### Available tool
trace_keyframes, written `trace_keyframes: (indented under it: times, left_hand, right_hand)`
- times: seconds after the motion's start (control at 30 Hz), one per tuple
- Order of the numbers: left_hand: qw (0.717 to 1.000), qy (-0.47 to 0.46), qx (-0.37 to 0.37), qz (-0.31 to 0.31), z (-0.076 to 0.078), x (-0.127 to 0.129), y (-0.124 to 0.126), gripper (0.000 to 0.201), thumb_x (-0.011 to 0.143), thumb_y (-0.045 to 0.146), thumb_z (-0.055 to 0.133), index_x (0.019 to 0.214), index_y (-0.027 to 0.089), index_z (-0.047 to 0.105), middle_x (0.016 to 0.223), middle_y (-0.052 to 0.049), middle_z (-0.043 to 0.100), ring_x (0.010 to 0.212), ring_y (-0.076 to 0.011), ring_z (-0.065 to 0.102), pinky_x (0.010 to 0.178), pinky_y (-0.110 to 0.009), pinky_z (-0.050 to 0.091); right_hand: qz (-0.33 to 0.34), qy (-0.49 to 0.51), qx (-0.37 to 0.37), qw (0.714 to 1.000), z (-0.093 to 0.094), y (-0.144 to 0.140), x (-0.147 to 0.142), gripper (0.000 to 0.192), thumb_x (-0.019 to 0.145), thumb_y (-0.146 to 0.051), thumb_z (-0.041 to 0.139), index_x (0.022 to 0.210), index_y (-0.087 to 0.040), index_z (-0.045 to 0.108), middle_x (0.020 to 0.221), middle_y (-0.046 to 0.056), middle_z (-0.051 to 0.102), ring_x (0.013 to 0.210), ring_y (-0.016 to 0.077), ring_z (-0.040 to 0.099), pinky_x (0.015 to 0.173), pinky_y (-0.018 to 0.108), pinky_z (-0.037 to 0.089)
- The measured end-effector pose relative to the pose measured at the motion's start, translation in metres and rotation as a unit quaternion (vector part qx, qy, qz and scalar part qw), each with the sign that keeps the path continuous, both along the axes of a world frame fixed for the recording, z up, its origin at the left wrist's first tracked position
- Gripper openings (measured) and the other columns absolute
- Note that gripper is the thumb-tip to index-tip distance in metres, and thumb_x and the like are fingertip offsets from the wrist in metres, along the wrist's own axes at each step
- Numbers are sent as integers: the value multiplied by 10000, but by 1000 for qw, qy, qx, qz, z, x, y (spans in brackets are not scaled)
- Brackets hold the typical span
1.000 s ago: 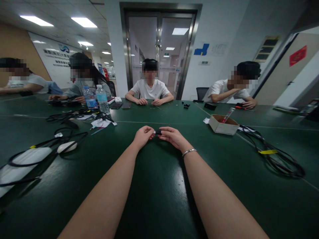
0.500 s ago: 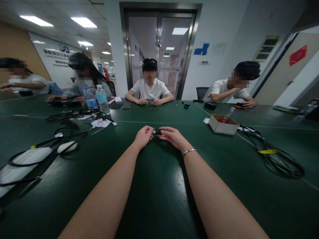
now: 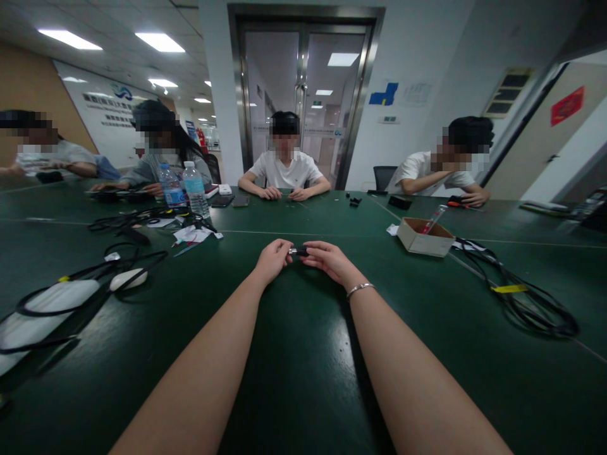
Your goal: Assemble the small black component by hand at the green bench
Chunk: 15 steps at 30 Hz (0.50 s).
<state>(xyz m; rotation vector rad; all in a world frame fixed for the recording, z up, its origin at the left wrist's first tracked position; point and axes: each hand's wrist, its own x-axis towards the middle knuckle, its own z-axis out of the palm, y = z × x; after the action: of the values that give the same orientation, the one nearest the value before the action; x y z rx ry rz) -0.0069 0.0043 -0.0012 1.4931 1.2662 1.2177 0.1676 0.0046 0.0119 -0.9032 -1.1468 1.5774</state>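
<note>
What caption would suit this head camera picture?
Both hands, left hand and right hand, pinch a small dark part above a green table.

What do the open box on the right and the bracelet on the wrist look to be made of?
The open box looks like plain brown cardboard: matte, tan walls with a raw, paler rim. The bracelet on the right hand's wrist looks like polished metal, silver-toned, with a bright glint along its band; whether it is steel, silver or plated cannot be told from here.
</note>
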Motion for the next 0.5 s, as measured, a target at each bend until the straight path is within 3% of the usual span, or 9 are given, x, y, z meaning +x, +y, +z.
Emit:
trace_keyframes:
  times: [0.13,0.5]
  left_hand:
    - [1000,10,28,5,-3,-1,2,218,793,283,543,960,166,621,669,2,569,524,-82,483,468,-171,348]
    - [1000,-3,0,-11,1,0,-2,229,836,297,474,974,157,591,631,10,540,497,-85,458,462,-181,344]
  right_hand:
    - [5,5,7,1000,0,0,1,148,794,-33,653,911,-123,653,881,87,692,729,163,693,725,258,597]
    - [13,12,18,1000,-2,1,2,168,792,-24,641,937,-108,653,907,98,690,778,171,693,706,234,591]
